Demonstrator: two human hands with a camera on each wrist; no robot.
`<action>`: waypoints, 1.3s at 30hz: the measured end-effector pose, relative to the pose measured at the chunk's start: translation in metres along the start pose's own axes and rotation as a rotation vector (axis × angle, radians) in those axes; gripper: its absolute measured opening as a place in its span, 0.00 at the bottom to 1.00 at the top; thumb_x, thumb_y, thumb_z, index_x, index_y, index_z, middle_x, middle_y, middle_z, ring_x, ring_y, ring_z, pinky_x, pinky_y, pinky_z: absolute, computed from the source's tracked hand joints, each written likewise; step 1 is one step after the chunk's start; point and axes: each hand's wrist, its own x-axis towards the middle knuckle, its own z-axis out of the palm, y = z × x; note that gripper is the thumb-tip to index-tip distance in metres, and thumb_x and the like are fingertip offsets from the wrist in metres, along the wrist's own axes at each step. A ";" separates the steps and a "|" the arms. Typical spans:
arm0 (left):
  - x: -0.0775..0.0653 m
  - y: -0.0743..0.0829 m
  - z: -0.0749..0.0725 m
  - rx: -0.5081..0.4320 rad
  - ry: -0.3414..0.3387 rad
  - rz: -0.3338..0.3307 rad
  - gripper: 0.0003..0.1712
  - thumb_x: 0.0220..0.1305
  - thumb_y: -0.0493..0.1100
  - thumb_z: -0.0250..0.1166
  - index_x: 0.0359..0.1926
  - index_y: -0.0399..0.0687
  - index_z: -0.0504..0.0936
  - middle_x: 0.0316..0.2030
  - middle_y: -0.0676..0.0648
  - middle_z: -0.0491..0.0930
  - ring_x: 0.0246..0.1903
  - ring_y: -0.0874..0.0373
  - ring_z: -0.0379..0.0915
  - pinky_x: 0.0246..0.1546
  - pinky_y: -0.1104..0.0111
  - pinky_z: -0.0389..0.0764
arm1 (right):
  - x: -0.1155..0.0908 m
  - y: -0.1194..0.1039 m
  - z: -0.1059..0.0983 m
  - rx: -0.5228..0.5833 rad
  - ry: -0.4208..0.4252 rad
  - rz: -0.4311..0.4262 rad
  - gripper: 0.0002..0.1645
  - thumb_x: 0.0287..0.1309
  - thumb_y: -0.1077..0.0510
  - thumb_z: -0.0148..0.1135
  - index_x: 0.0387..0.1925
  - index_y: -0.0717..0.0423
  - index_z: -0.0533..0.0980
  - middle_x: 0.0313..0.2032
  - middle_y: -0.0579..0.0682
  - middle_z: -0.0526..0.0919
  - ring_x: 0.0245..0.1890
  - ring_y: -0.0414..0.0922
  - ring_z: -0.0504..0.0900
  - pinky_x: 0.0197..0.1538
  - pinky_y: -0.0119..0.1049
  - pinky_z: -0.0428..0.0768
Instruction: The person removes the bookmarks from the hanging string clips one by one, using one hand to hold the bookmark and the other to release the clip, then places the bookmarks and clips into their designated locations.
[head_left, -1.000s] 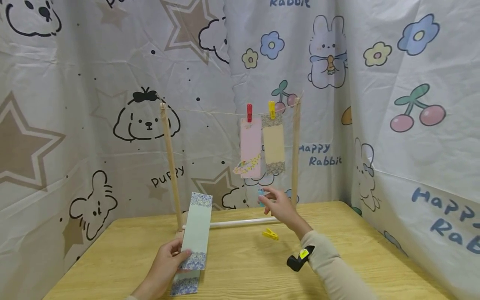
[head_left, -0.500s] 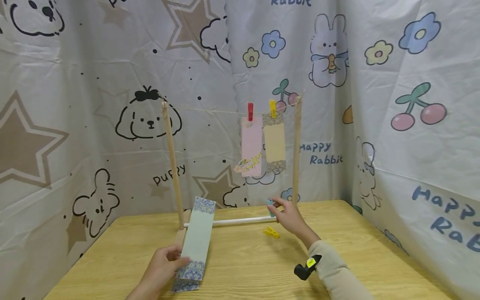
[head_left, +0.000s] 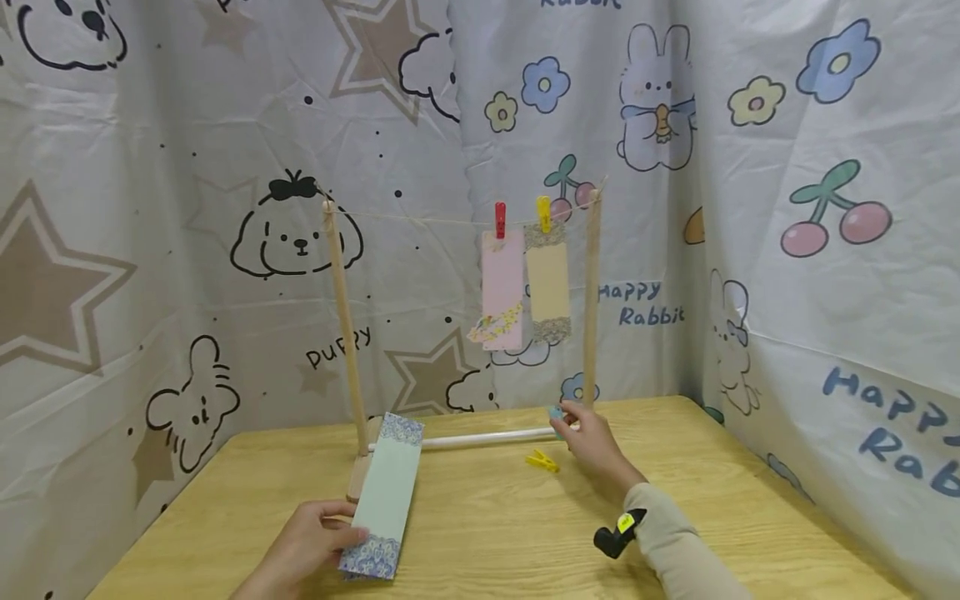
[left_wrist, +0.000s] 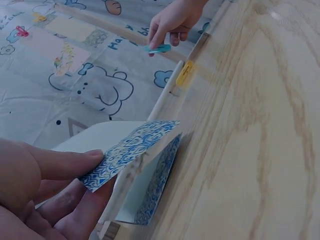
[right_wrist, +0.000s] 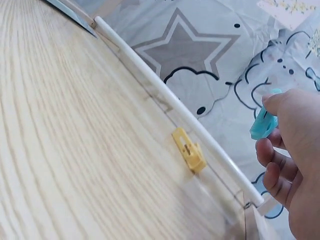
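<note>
Pinching the near end of a pale-green paper strip (head_left: 390, 487) with blue-patterned ends in the left hand (head_left: 303, 537), thumb on top, above the light wood-grain table (head_left: 480, 525). Holding a small turquoise clothespin (right_wrist: 263, 121) between thumb and finger of the right hand (head_left: 596, 443), with the other fingers bent.

Pale, creased cloth (head_left: 255, 150) is hanging behind and around the bench (head_left: 480, 525). In the head view, a brown star (head_left: 52, 283) is showing at nine o'clock, a puppy face (head_left: 300, 250) between nine and ten, a rabbit print (head_left: 656, 146) between one and two, and pink cherries (head_left: 804, 238) near three. The bench's yellowish grained top is spreading across six o'clock; soft light is leaving the folds faintly shaded.
</note>
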 end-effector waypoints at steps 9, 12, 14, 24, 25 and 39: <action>0.004 -0.010 0.006 0.040 0.024 -0.078 0.17 0.62 0.29 0.73 0.50 0.27 0.82 0.36 0.43 0.78 0.34 0.53 0.78 0.33 0.60 0.86 | -0.002 0.013 0.002 -0.087 -0.010 0.021 0.23 0.73 0.55 0.64 0.62 0.65 0.78 0.37 0.49 0.81 0.36 0.44 0.80 0.31 0.34 0.80; 0.006 -0.012 0.011 0.083 0.072 -0.115 0.17 0.60 0.30 0.74 0.48 0.28 0.82 0.36 0.42 0.78 0.34 0.52 0.78 0.33 0.59 0.86 | -0.002 0.015 0.004 -0.101 -0.005 0.028 0.23 0.73 0.55 0.64 0.62 0.65 0.78 0.38 0.48 0.81 0.38 0.46 0.79 0.33 0.34 0.79; 0.006 -0.012 0.013 0.122 0.090 -0.129 0.17 0.60 0.31 0.75 0.48 0.28 0.82 0.36 0.42 0.79 0.33 0.52 0.79 0.33 0.59 0.86 | -0.003 0.016 0.005 -0.104 -0.007 0.031 0.23 0.73 0.54 0.64 0.62 0.65 0.78 0.38 0.49 0.82 0.38 0.46 0.79 0.33 0.34 0.78; 0.002 -0.009 0.012 0.250 0.113 -0.115 0.18 0.55 0.34 0.79 0.44 0.31 0.84 0.28 0.45 0.79 0.20 0.57 0.71 0.19 0.68 0.76 | -0.003 0.013 0.004 -0.145 -0.015 0.036 0.24 0.73 0.54 0.64 0.62 0.66 0.78 0.38 0.51 0.83 0.37 0.47 0.79 0.39 0.40 0.80; 0.002 -0.009 0.011 0.260 0.113 -0.114 0.18 0.55 0.34 0.79 0.45 0.31 0.84 0.28 0.44 0.79 0.20 0.57 0.71 0.19 0.68 0.76 | -0.003 0.013 0.003 -0.152 -0.015 0.035 0.24 0.73 0.54 0.64 0.61 0.66 0.78 0.38 0.51 0.83 0.37 0.47 0.79 0.40 0.41 0.80; 0.001 -0.010 0.009 0.363 0.101 -0.078 0.30 0.54 0.38 0.81 0.54 0.30 0.79 0.25 0.45 0.77 0.19 0.53 0.74 0.22 0.63 0.79 | -0.007 0.020 0.001 -0.312 -0.045 0.068 0.09 0.66 0.56 0.71 0.36 0.59 0.84 0.22 0.45 0.71 0.23 0.43 0.66 0.28 0.36 0.64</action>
